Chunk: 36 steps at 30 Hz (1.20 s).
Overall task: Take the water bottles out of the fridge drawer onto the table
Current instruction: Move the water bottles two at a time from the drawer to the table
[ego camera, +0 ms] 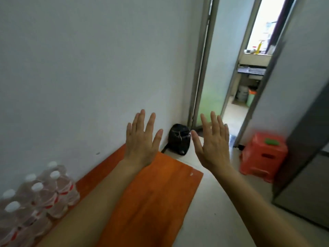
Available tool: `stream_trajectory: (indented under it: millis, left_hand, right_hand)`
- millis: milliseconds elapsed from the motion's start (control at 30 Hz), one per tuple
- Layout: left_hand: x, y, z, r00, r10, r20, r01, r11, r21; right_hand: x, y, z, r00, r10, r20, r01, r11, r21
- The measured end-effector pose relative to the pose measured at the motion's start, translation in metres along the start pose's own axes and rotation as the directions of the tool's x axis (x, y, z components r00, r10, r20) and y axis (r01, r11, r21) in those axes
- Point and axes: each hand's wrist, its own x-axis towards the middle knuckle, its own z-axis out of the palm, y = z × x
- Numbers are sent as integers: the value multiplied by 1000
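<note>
Several clear water bottles (37, 198) with white caps and red labels stand upright at the left end of the orange table (151, 196), against the wall. My left hand (140, 139) is raised over the table's far end, palm forward, fingers spread, holding nothing. My right hand (212, 141) is raised the same way just past the table's right edge, also empty. The grey fridge (306, 177) stands at the right edge of the view; its drawer is not visible.
A black bag (179, 139) sits on the floor in the corner beyond the table. A red plastic stool (263, 157) with a green object on top stands beside the fridge. An open doorway (236, 82) leads to another room. Pale floor lies between table and fridge.
</note>
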Motion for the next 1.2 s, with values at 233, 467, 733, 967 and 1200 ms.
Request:
stream_trajectory:
  millis: [233,467,733,967,1200]
  left_hand:
    - [-4,154,65,941,323,106,-297,933,-205]
    - [-34,327,105,811,574,113,-500,780,-376]
    - [-39,525,174,741,659,133,-590,732,-342]
    - [-21,635,227,733,664,151,-592,731,-341]
    - [25,713,311,736,664,131,-578,717,-390]
  right_hand:
    - [-94,122,-100,950,286,-121,-310,906,-289]
    - [-175,232,-196,810,497,-310,-584,730,-355]
    - [-214,395,-265,722,598,-348,-691,643,-330]
    - [-196,515,-303,730,620,-288,-683,646,-340]
    - [-152,629,-293,754,602,-263,-657,680,-327]
